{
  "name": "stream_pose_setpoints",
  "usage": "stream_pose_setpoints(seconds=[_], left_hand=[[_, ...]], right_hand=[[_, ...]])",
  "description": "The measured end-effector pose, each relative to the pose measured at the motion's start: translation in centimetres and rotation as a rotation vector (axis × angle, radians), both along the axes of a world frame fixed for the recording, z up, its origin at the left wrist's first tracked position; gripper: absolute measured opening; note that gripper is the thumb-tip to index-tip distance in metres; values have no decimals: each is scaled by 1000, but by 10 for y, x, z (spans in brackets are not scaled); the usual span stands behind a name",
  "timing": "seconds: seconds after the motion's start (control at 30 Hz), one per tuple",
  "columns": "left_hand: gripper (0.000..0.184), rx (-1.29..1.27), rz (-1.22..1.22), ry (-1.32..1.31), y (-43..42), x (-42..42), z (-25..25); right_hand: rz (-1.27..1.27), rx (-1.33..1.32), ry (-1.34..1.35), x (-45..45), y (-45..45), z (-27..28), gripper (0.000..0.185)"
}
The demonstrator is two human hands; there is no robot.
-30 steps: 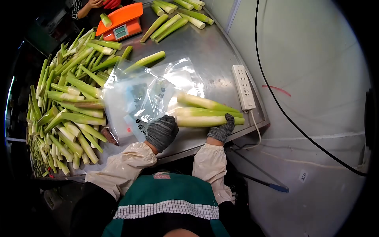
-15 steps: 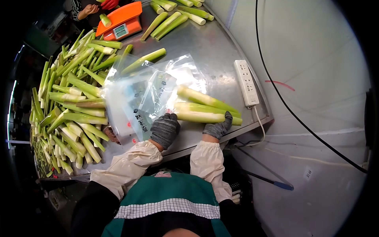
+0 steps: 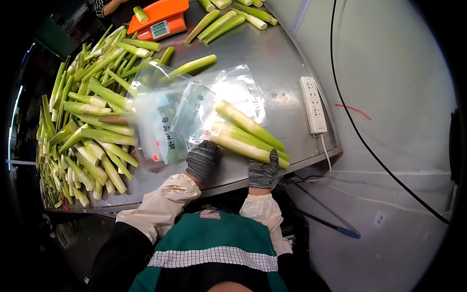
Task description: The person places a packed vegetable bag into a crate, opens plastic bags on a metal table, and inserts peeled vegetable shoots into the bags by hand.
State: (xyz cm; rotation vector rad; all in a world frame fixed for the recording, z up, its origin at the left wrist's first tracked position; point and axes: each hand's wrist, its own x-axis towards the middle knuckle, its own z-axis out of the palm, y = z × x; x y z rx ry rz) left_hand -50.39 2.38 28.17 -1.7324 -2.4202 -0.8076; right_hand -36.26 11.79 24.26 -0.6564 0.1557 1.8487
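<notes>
Head view: metal desk against a pale wall, power strip along its edge. Three stalks lie near the front, right grip grasping their tapered ends; left grip curled beside clear bags, hold uncertain.

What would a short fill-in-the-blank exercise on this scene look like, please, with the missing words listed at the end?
1. The left hand and right hand are gloved in the colour ____.
2. The bunch by the right hand has ____ stalks.
3. The scale, with one stalk on it, is coloured ____.
4. In the picture, the power strip lies near the ____ edge of the table.

Missing words: grey; three; orange; right.
</notes>
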Motion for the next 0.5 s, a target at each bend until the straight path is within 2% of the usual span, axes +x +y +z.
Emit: stream_pose_setpoints(seconds=[0.03, 0.07, 0.1, 0.13, 0.17, 0.23, 0.27, 0.3, 0.37, 0.4, 0.43, 0.47, 0.5], left_hand=[[13, -1, 2, -1, -3, 1, -5], [16, 146, 198, -743, -5, 5, 0], [19, 298, 391, -1483, -4, 6, 6], [41, 70, 775, -1844, -5, -1, 16], [41, 76, 783, -1845, -6, -8, 11], [62, 133, 447, -2252, -11, -21, -5], [74, 127, 583, -2162, -1, -18, 5], [74, 135, 582, -2163, 2, -18, 1], [73, 14, 574, -2260, 7, -19, -10], [64, 104, 578, -2300, 9, -14, 1], [64, 110, 578, -2302, 7, -15, -9], [58, 160, 508, -2310, 6, -16, -16], [52, 207, 440, -2317, 5, -16, -22]], right_hand=[[6, 68, -73, 0, -2, -5, 47], [8, 68, -74, 2, -4, -1, 47], [82, 107, 37, 6, -4, 4, 49], [156, 144, 148, 7, -6, 9, 51], [164, 141, 148, 7, -9, 16, 51], [279, 214, 204, 7, -16, 29, 68], [352, 269, 188, 7, -18, 33, 77], [357, 272, 189, 9, -20, 37, 77], [501, 329, 393, 18, -26, 41, 82], [627, 419, 387, 28, -25, 38, 83], [609, 388, 240, 36, -26, 33, 81], [698, 581, -49, 46, -26, 33, 78], [740, 676, -196, 52, -23, 34, 76]])
